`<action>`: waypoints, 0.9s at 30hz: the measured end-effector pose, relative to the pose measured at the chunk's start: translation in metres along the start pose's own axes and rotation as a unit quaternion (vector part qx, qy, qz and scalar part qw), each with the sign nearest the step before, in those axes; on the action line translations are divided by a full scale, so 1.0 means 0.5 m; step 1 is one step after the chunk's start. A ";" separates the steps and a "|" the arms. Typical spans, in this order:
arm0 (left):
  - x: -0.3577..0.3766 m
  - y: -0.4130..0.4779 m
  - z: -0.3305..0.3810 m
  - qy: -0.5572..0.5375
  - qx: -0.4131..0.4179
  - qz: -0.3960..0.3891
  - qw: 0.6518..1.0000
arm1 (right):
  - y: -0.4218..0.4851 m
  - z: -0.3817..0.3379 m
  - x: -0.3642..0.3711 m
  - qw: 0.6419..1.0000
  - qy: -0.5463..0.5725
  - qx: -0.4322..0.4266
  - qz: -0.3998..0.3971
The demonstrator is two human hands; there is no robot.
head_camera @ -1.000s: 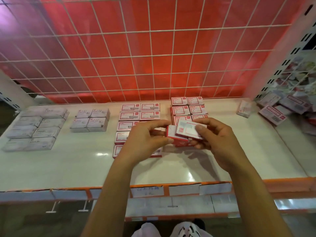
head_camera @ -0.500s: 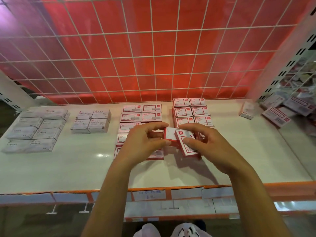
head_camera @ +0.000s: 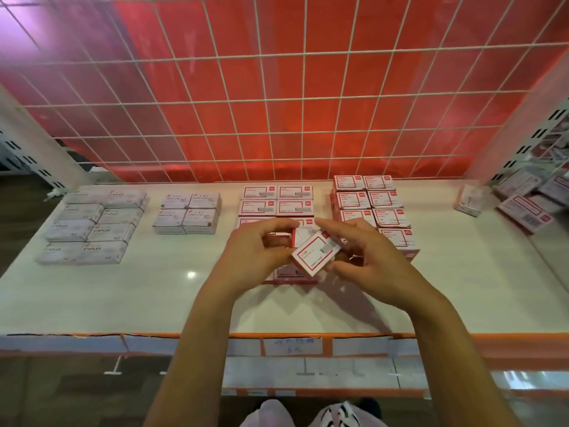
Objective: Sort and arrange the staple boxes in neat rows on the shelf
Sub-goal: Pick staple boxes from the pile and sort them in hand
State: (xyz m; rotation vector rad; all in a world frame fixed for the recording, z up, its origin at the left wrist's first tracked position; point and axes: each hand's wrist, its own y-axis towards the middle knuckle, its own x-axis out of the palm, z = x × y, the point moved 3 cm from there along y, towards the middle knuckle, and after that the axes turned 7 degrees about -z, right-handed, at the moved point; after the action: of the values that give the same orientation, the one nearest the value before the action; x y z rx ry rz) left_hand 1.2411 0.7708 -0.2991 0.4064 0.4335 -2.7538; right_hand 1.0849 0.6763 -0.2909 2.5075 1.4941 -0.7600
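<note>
Over the middle of the white shelf (head_camera: 92,297), my right hand (head_camera: 366,257) holds a red-and-white staple box (head_camera: 314,252), tilted, label up. My left hand (head_camera: 255,251) grips a second red-and-white box (head_camera: 300,234) just behind it; most of that box is hidden by the fingers. Under the hands lie two columns of red-and-white boxes (head_camera: 277,198), their near end covered. To the right stands a taller stack of the same boxes (head_camera: 369,198). Two groups of grey staple boxes lie at the left (head_camera: 92,229) and centre-left (head_camera: 187,217).
A white wire grid (head_camera: 277,103) over a red backing closes the back. One loose box (head_camera: 469,200) lies at the right rear, beside a jumbled pile of boxes (head_camera: 529,201) past the perforated upright. An orange-edged label strip (head_camera: 292,345) runs along the shelf front.
The box in my right hand has turned from on edge to label up and lifted a little. My left hand keeps its box and has barely moved.
</note>
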 end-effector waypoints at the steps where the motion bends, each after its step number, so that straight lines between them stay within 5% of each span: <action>1: -0.006 -0.003 -0.004 0.002 0.000 0.002 1.000 | 0.003 -0.003 0.004 0.999 -0.032 -0.001 0.002; 13: -0.092 -0.033 -0.050 -0.014 -0.016 0.102 0.995 | 0.027 0.006 0.031 0.979 -0.124 0.050 0.156; 27: -0.145 -0.050 -0.067 -0.007 -0.010 0.130 0.992 | 0.066 0.015 0.100 0.962 -0.167 0.118 0.179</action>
State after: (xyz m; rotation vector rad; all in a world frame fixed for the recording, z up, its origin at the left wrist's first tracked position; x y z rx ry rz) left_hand 1.3056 0.8241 -0.3002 0.4085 0.3746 -2.4977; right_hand 1.1296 0.6965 -0.3263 2.5350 0.8548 -1.2710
